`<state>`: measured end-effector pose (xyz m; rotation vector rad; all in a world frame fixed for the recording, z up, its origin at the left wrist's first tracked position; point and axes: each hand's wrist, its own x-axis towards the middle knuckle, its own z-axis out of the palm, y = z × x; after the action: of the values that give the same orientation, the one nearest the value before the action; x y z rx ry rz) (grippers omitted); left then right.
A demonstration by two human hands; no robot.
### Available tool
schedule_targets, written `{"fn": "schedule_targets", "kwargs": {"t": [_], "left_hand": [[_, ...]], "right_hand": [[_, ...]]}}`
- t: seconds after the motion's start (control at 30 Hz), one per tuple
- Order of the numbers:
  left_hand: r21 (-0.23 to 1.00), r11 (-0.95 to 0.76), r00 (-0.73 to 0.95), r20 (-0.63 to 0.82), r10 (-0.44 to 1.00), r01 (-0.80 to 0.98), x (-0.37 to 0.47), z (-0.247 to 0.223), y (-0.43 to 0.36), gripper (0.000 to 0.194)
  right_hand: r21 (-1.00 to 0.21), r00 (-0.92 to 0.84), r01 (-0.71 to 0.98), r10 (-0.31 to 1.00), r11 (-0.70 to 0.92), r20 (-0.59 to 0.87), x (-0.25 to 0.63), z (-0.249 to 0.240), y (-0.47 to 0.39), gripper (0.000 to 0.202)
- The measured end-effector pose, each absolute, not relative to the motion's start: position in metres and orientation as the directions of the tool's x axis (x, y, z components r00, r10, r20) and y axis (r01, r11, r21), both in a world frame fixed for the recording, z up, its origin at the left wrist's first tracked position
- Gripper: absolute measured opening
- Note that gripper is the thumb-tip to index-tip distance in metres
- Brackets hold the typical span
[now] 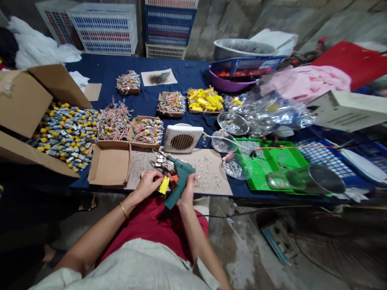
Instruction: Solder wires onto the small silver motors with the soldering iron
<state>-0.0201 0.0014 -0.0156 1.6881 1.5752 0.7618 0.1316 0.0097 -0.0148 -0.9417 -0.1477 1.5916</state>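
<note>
My right hand (pixel 187 189) is closed around the handle of a green soldering gun (pixel 179 179), whose metal tip points away and to the left over the cardboard sheet (pixel 216 161). In my left hand (pixel 148 183), the fingers pinch a small yellow plastic motor part (pixel 164 185), just left of the gun's orange trigger. Beneath the gun's tip, some small metal and yellow pieces (pixel 159 160) are partly hidden by it. A white vent fan (pixel 183 138) stands just beyond the tip. Tiny metal bits lie scattered on the cardboard sheet.
On the left are a large carton of small motors (pixel 66 133), a shallow cardboard tray (pixel 109 163) and wired motors (pixel 113 123). Yellow housings (pixel 205 99) fill a box behind. Bowls of metal parts (pixel 232 123) and green baskets (pixel 256 173) stand right. A cable crosses there.
</note>
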Motion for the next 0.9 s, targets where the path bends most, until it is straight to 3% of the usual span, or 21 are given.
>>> {"fn": "schedule_targets", "kwargs": {"t": [0.2,0.43,0.73,0.9], "left_hand": [[0.776,-0.05,0.099,-0.017,0.995,0.629,-0.019,-0.015,0.003,0.011],[0.752,-0.051,0.113,-0.032,0.993,0.657,-0.022,-0.011,-0.002,0.01],[0.754,-0.042,0.103,-0.035,0.994,0.656,-0.021,-0.008,-0.004,0.011],[0.764,-0.124,0.171,0.018,0.985,0.633,-0.022,-0.006,0.001,0.009]], "right_hand": [[-0.583,0.011,-0.755,0.884,-0.299,-0.467,0.133,-0.013,0.011,0.06],[-0.591,0.112,-0.782,0.89,-0.195,-0.442,0.143,-0.006,-0.007,0.053],[-0.565,0.077,-0.791,0.878,-0.235,-0.472,0.139,-0.001,-0.008,0.052],[-0.561,0.081,-0.799,0.888,-0.214,-0.454,0.143,0.006,-0.005,0.052]]}}
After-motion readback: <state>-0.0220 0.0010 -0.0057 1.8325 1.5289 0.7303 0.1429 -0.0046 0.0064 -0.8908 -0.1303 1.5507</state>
